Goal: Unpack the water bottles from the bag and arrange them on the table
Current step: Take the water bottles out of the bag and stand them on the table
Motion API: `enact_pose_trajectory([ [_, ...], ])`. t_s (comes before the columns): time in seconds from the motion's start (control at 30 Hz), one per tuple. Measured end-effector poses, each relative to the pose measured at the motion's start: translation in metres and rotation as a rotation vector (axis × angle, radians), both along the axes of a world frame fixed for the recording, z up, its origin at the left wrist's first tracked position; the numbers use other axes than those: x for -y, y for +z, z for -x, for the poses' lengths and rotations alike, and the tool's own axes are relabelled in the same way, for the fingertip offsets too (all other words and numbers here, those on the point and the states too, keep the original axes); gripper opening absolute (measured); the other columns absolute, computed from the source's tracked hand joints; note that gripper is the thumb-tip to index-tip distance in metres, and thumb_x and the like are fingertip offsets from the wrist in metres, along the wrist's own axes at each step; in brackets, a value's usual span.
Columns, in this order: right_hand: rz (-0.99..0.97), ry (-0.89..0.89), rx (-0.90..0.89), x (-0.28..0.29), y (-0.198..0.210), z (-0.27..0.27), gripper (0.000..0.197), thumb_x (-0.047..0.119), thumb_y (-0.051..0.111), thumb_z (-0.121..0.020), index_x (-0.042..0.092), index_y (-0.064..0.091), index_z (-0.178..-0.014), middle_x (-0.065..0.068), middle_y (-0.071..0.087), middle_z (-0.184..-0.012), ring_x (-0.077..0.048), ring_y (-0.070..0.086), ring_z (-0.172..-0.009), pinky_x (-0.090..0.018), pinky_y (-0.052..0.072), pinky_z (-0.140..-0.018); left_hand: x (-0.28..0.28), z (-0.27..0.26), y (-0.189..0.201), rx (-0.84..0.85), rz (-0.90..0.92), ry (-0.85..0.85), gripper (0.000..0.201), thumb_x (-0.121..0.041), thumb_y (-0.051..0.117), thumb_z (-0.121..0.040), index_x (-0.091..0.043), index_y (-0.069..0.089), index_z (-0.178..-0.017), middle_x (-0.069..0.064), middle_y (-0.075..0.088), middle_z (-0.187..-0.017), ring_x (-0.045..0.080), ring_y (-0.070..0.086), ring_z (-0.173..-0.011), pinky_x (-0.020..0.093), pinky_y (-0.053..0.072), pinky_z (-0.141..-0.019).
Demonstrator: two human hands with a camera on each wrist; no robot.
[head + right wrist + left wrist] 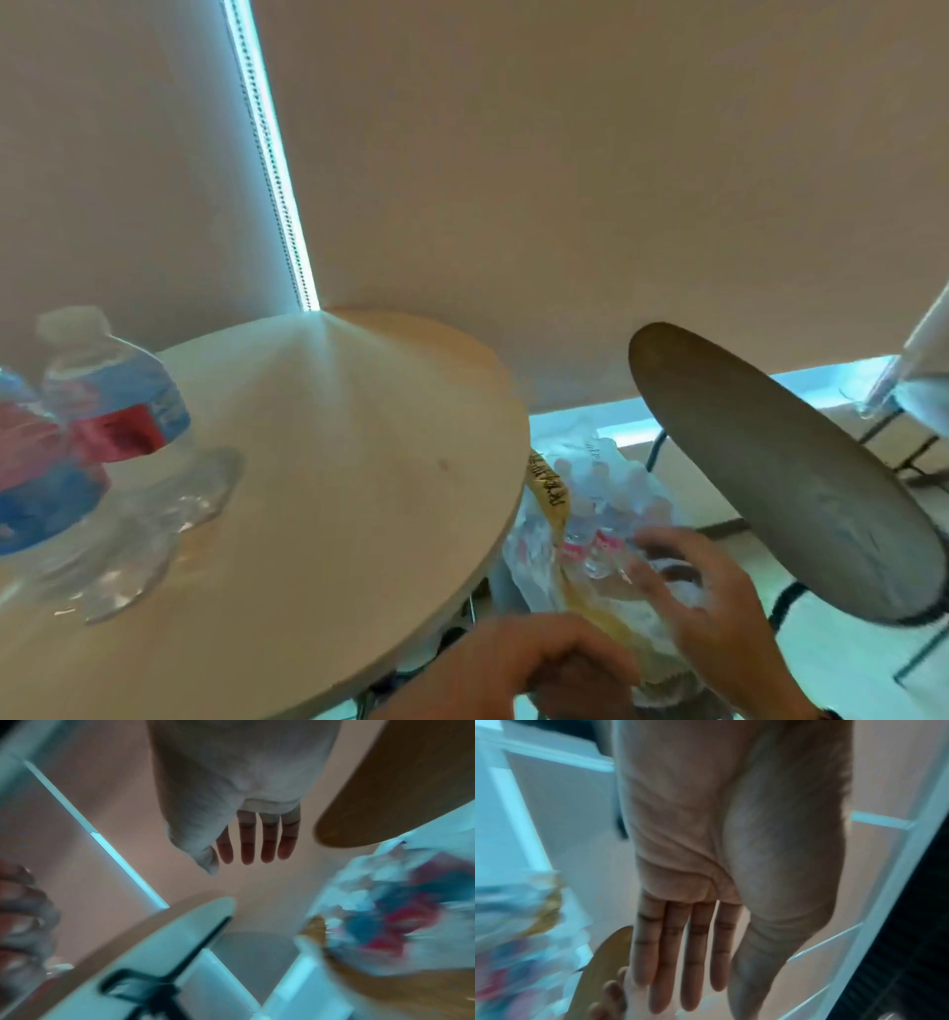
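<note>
Nearest the camera, the left hand point(518, 663) was seen below the table's edge with its grip clenched, though what it grasped could not be told; beside it a yellowish fold of the bag point(606, 601) was visible. The right hand point(714, 606) was spread over the bag's opening, its grip released, fingers relaxed and resting on or just above the plastic. Inside the bag a cluster of small water bottles point(611, 514) with pale caps and red labels was packed close together; the bag stood low between the round table point(359, 462) and a dark round seat point(780, 478). The table's edge was set between the bag and the tabletop. On the table, at its far left, two unpacked bottles point(102, 390) with red and blue labels were stood touching each other. Behind all this a pale blind point(565, 180) was hung, with a bead chain point(272, 169) running down a bright gap.
</note>
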State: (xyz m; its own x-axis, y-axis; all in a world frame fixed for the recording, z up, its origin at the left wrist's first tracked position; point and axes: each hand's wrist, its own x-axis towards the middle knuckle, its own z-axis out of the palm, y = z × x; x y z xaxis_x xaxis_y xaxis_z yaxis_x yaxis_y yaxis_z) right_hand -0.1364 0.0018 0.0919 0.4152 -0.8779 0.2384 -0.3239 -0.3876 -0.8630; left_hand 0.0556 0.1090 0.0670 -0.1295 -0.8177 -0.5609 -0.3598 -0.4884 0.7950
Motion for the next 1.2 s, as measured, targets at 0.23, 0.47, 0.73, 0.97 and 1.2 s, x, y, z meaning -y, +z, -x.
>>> enact_pose_trajectory([
  [0.23,-0.319,-0.106,-0.392,0.085,-0.098,0.034,0.028,0.033,0.073,-0.085,0.030,0.052,-0.103,0.011,0.063,-0.099,-0.008,0.066,-0.086,-0.018,0.052,-0.071,0.108,0.088,-0.038,0.348,0.426,0.146,0.056,-0.013,0.066,-0.090,-0.020,0.049,-0.142,-0.008,0.048,-0.132,0.004,0.047,-0.119,0.015,0.036,-0.101],
  [0.47,-0.321,-0.248,-0.342,0.148,-0.150,0.008,0.040,0.022,0.077,-0.080,0.012,0.052,-0.110,-0.006,0.065,-0.098,-0.030,0.068,-0.099,-0.022,0.049,-0.071,0.207,0.102,-0.085,0.549,0.350,0.479,0.065,-0.004,0.062,-0.085,-0.001,0.038,-0.145,0.017,0.045,-0.148,0.030,0.046,-0.138,0.030,0.037,-0.113],
  [0.73,-0.184,-0.275,-0.286,0.176,-0.163,-0.009,0.061,0.025,0.082,-0.075,0.017,0.051,-0.127,-0.005,0.067,-0.117,-0.023,0.065,-0.108,-0.033,0.056,-0.091,0.231,0.095,-0.095,0.549,0.282,0.472,0.045,-0.002,0.064,-0.090,-0.004,0.044,-0.131,0.016,0.047,-0.141,0.029,0.064,-0.117,0.027,0.051,-0.096],
  [0.97,-0.113,-0.227,-0.224,0.161,-0.160,0.009,0.060,0.023,0.087,-0.072,0.013,0.057,-0.124,0.005,0.065,-0.107,-0.013,0.062,-0.099,-0.021,0.050,-0.087,0.222,0.091,-0.101,0.624,0.340,0.326,0.058,0.001,0.067,-0.088,-0.010,0.040,-0.139,0.016,0.039,-0.150,0.027,0.064,-0.118,0.027,0.054,-0.097],
  [1.2,-0.014,-0.211,-0.230,0.120,-0.105,0.041,0.045,0.028,0.086,-0.072,0.024,0.056,-0.106,0.016,0.058,-0.089,-0.018,0.065,-0.089,-0.021,0.053,-0.084,0.174,0.099,-0.058,0.699,0.479,0.261,0.066,-0.027,0.066,-0.093,-0.018,0.033,-0.150,0.002,0.039,-0.153,0.024,0.041,-0.139,0.038,0.042,-0.116],
])
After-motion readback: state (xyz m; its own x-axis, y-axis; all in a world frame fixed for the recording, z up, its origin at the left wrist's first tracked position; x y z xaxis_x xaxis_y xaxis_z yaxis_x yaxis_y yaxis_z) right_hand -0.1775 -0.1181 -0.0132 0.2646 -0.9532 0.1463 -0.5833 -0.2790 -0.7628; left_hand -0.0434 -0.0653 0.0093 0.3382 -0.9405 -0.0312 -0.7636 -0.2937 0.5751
